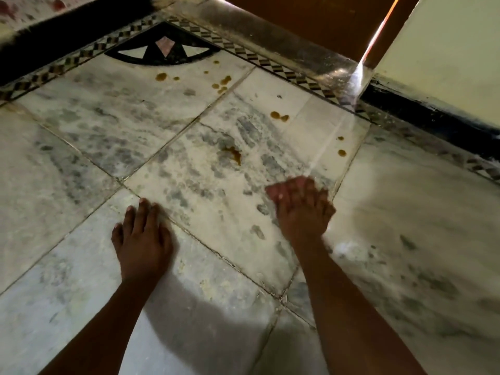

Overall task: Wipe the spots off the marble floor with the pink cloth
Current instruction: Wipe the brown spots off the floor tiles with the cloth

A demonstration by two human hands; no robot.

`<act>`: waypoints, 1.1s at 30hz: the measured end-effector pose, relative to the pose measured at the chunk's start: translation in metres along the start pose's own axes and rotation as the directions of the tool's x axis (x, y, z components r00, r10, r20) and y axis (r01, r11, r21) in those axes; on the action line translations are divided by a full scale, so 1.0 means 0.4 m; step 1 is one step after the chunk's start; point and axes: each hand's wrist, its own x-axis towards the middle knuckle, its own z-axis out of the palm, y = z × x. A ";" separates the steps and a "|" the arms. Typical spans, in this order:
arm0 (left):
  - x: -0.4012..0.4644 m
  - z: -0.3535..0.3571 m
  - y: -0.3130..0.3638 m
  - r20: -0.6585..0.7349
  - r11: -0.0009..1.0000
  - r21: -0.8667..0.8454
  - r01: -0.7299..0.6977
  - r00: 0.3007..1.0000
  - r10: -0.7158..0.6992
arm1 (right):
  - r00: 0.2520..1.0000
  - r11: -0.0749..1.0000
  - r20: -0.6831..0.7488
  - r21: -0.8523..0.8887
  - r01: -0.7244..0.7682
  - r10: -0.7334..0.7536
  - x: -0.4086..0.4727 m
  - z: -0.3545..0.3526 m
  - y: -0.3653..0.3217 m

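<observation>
Several amber-brown spots (224,82) still dot the marble floor (113,123), which suggests the wiping is only partly done: a cluster near twelve o'clock just below the black fan-shaped inlay (162,48), a pair (280,116) toward one o'clock, two small drops (341,152) toward two o'clock near the patterned border strip (270,63), and a larger smeared stain (234,155) just above centre. The left hand (143,239) lies flat on the floor at about eight o'clock, fingers spread and holding nothing — it looks placed there to prop the person's weight while leaning forward. The right hand (300,207) is at about four o'clock, pressed palm-down with the fingers together; it is motion-blurred, so a stroke seems to be under way. Only a pinkish edge (273,192) shows at its fingertips, likely the pink cloth pinned beneath the palm, but blur and the hand itself hide most of it, so the grip cannot be judged with certainty — I cannot tell whether the fingers curl on the cloth or merely press it flat. The smeared stain lies just beyond that hand at twelve o'clock from it, probably the next target. No containers are in view — no bucket, bowl or bottle.
</observation>
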 end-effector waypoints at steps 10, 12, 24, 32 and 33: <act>0.010 -0.011 -0.004 -0.040 0.996 -0.085 -0.007 0.999 0.003 | 0.994 0.995 -0.051 0.008 0.096 -0.095 -0.205 0.041 -0.017; 0.017 -0.015 -0.002 -0.042 0.996 -0.091 -0.001 0.999 -0.002 | 0.980 0.981 -0.054 0.048 -0.190 0.192 -0.098 0.027 -0.033; 0.447 0.026 0.037 -0.011 0.994 -0.084 -0.063 0.998 0.062 | 0.997 0.999 -0.060 -0.024 0.044 -0.045 0.005 0.082 -0.193; 0.458 0.062 0.028 -0.094 0.996 -0.092 0.016 0.995 -0.025 | 0.944 0.946 -0.050 -0.007 0.325 -0.325 0.093 0.139 -0.429; 0.460 0.058 0.029 -0.090 0.995 -0.092 0.022 0.995 -0.030 | 0.947 0.948 -0.045 -0.004 0.318 -0.318 0.065 0.124 -0.400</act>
